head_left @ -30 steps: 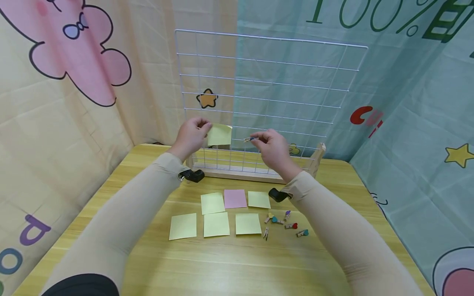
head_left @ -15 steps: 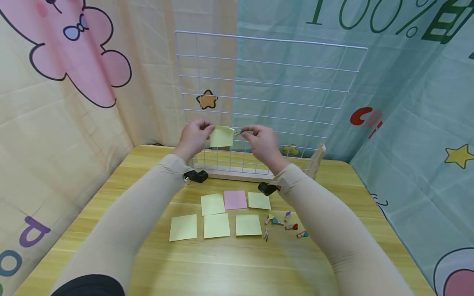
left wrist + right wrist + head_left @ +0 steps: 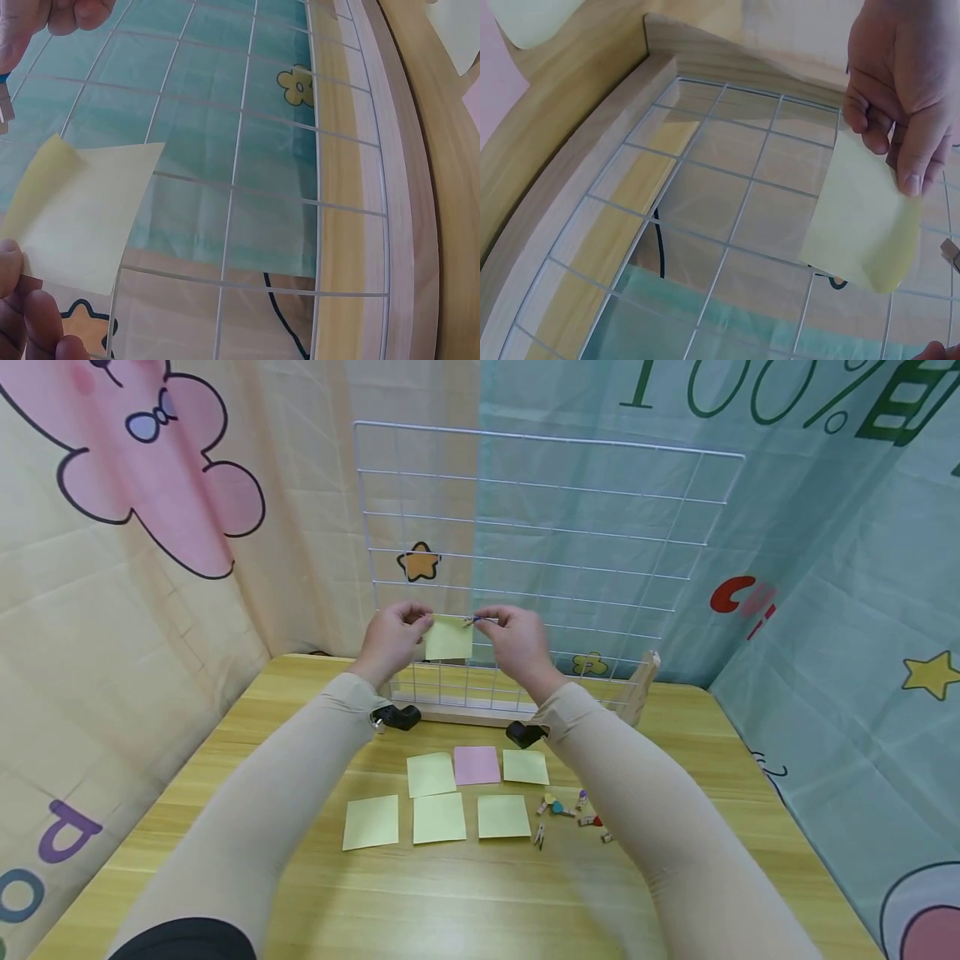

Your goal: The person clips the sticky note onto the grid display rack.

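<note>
My left hand (image 3: 393,639) pinches the left edge of a pale yellow sticky note (image 3: 448,639), held upright in front of the lower part of a white wire grid (image 3: 547,437). In the left wrist view the note's (image 3: 82,210) free top corner curls. My right hand (image 3: 517,643) pinches a small wooden clothespin (image 3: 470,621) with a bit of blue on it, its tip at the note's upper right corner. Seen from the left wrist, a gap shows between the clothespin (image 3: 5,109) and the paper. The right wrist view shows the clothespin (image 3: 950,251) only partly.
The grid stands in a wooden base (image 3: 480,716) at the table's back. Nearer lie several yellow notes (image 3: 439,818) and a pink note (image 3: 477,766). To their right are several loose clothespins (image 3: 540,836), some partly behind the right sleeve (image 3: 637,793). Printed curtains (image 3: 825,610) surround the table.
My right hand has moved left with the clothespin, up to the note's upper right corner. My left hand and the note shifted slightly right, then stayed still.
</note>
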Demonstrator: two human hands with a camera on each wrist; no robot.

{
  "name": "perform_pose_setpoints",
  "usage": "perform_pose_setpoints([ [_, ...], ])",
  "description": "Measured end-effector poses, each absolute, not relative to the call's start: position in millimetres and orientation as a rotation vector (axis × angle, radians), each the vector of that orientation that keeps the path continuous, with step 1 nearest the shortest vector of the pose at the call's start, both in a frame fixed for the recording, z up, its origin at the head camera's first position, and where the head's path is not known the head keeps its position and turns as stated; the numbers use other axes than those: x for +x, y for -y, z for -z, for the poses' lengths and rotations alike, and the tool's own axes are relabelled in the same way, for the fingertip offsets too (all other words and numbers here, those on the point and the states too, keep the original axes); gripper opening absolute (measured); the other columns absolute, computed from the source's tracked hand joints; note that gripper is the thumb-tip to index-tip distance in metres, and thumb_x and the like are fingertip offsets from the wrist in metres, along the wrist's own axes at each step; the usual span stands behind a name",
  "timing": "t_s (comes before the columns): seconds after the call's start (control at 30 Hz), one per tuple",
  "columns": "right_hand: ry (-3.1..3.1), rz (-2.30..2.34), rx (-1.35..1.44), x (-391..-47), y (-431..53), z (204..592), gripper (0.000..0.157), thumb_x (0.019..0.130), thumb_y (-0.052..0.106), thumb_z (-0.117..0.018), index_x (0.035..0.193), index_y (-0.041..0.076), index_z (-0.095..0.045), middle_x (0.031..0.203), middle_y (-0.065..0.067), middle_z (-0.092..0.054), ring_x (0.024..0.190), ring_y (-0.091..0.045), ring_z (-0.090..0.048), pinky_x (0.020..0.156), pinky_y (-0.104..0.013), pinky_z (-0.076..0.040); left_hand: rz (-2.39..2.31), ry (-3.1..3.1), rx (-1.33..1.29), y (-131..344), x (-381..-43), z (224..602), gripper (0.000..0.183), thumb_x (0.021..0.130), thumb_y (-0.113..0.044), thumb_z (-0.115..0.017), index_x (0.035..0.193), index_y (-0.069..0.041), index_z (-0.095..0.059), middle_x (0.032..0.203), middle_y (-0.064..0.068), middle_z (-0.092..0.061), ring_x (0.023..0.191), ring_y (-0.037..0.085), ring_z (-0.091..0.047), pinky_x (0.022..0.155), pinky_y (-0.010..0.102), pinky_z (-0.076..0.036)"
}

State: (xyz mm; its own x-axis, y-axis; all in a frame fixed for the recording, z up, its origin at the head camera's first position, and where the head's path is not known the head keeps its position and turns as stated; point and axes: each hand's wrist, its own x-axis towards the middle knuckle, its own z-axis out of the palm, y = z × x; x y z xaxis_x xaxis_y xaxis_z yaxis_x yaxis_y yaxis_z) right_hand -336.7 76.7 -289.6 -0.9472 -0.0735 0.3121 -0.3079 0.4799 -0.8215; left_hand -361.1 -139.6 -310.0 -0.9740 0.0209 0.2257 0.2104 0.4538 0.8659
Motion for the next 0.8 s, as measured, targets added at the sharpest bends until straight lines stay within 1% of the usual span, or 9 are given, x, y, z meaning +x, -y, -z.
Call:
perform_pose_setpoints([
  [0.2, 2.491, -1.452, 0.288, -344, -68, 289, 0.02, 0.104, 0.024, -0.068, 0.119, 0.016, -0.08, 0.068, 0.002, -0.048, 0.045, -0.01, -0.034, 0.044, -0.025, -0.028, 1.532, 2.51, -0.192, 137, -361, 310, 0.026, 0.109, -0.026, -0.059, 0.13, -0.012, -0.068, 0.113, 0.007, -0.067, 0.096, 0.022, -0.064, 0.079, 0.032, -0.053],
  [0.4, 2.506, -1.404, 0.278, -350, -60, 287, 0.021, 0.104, 0.026, -0.069, 0.119, 0.016, -0.08, 0.075, -0.001, -0.054, 0.049, -0.011, -0.035, 0.045, -0.025, -0.029, 1.545, 2.506, -0.186, 136, -363, 311, 0.031, 0.109, -0.028, -0.06, 0.135, -0.014, -0.067, 0.116, 0.006, -0.068, 0.097, 0.023, -0.066, 0.079, 0.032, -0.055],
  [0.6, 2.499, -1.423, 0.231, -354, -55, 287, 0.02, 0.103, 0.026, -0.07, 0.118, 0.017, -0.081, 0.089, -0.002, -0.063, 0.057, -0.013, -0.04, 0.049, -0.024, -0.032, 1.545, 2.509, -0.204, 136, -368, 314, 0.035, 0.108, -0.028, -0.062, 0.141, -0.016, -0.065, 0.119, 0.006, -0.07, 0.1, 0.027, -0.069, 0.083, 0.034, -0.058],
  [0.7, 2.488, -1.474, 0.198, -355, -53, 289, 0.02, 0.103, 0.025, -0.07, 0.118, 0.017, -0.08, 0.098, -0.001, -0.067, 0.061, -0.013, -0.042, 0.05, -0.025, -0.033, 1.534, 2.519, -0.199, 137, -369, 315, 0.036, 0.108, -0.028, -0.062, 0.142, -0.017, -0.066, 0.119, 0.006, -0.071, 0.099, 0.025, -0.069, 0.083, 0.033, -0.058],
  [0.8, 2.464, -1.545, 0.168, -356, -51, 292, 0.02, 0.104, 0.025, -0.069, 0.118, 0.017, -0.08, 0.105, -0.002, -0.069, 0.062, -0.014, -0.042, 0.05, -0.025, -0.033, 1.519, 2.526, -0.194, 137, -370, 315, 0.035, 0.108, -0.029, -0.062, 0.141, -0.018, -0.067, 0.118, 0.005, -0.071, 0.097, 0.024, -0.069, 0.08, 0.032, -0.057],
])
